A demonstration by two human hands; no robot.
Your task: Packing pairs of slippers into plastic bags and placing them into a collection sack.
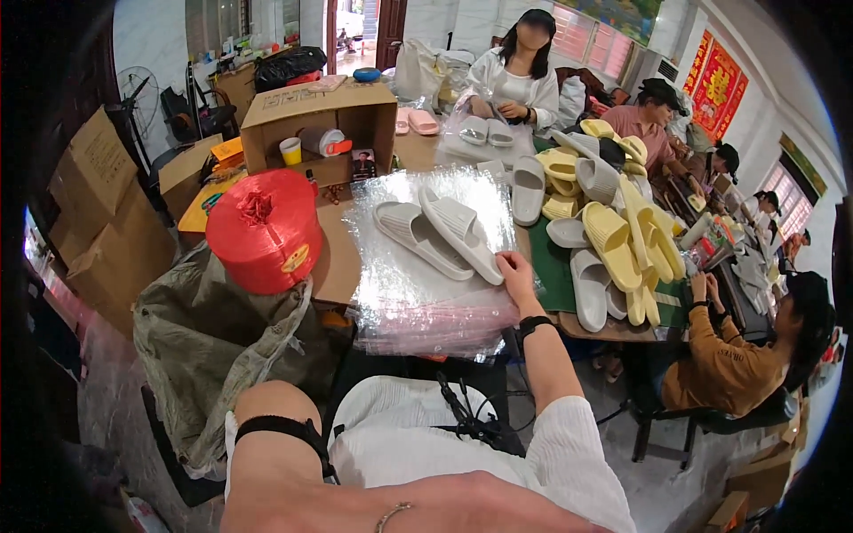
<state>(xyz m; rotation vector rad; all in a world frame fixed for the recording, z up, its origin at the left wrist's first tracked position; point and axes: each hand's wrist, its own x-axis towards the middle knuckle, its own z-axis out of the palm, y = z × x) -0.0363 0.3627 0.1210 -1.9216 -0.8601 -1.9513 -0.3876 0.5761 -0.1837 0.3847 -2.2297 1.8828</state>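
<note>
My right hand [515,274] pinches the heel end of a light grey slipper [460,233], thumb and fingers closed on its edge. A second grey slipper [423,240] lies beside it on the left, both with toes pointing away from me. Under them is a stack of clear plastic bags [382,311], shiny and slightly overhanging the table's near edge. A black band circles my right wrist. My left hand does not show in the picture.
Yellow and grey slippers [611,244] are heaped on the right. A red roll of plastic twine [264,233] stands left, above a woven sack [213,346]. Behind is an open cardboard box [318,111]. A person [517,84] handles bagged slippers opposite; another [737,355] sits right.
</note>
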